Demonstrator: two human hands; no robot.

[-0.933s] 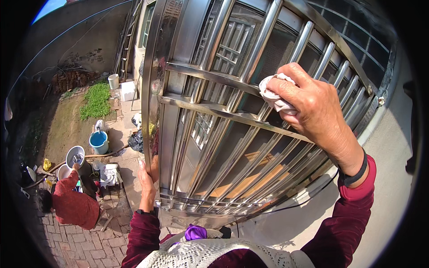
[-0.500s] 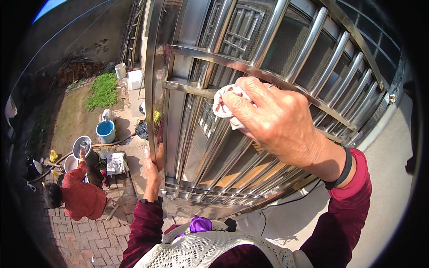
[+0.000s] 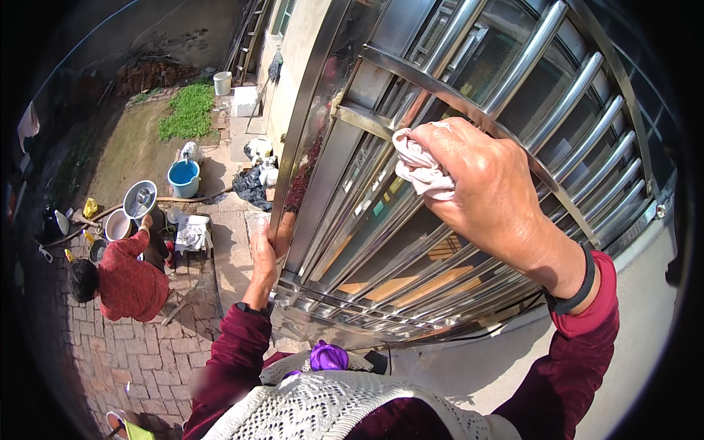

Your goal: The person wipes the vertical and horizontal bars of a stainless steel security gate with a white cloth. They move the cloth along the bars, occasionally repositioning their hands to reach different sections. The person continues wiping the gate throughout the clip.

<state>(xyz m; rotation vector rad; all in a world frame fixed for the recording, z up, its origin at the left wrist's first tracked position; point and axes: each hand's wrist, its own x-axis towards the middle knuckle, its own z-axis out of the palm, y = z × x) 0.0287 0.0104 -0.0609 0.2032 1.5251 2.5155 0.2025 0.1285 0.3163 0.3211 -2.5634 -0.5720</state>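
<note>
A stainless-steel window grille [image 3: 433, 81] with shiny round bars and flat crosspieces rises in front of me. My right hand [image 3: 488, 187] is closed round a crumpled white cloth [image 3: 424, 167], pressing it against the bars near a crosspiece on the upper part. Lower down on the left, my left hand [image 3: 262, 257] grips the grille's outer side edge. Its thumb points up, and part of its fingers is hidden by the frame. The polished side panel mirrors this hand.
At lower left a person in red [image 3: 132, 275] sits on the brick paving [image 3: 147, 359], handling a grey metal basin [image 3: 139, 199]. Nearby stand a blue-lined bucket [image 3: 183, 177], a pinkish basin [image 3: 118, 225] and black plastic bags [image 3: 253, 187]. A concrete wall [image 3: 623, 308] lies right.
My right hand and the cloth have shifted along the bars, slightly right in the picture. The whole view has moved a little. The seated person's basin is now tilted differently.
</note>
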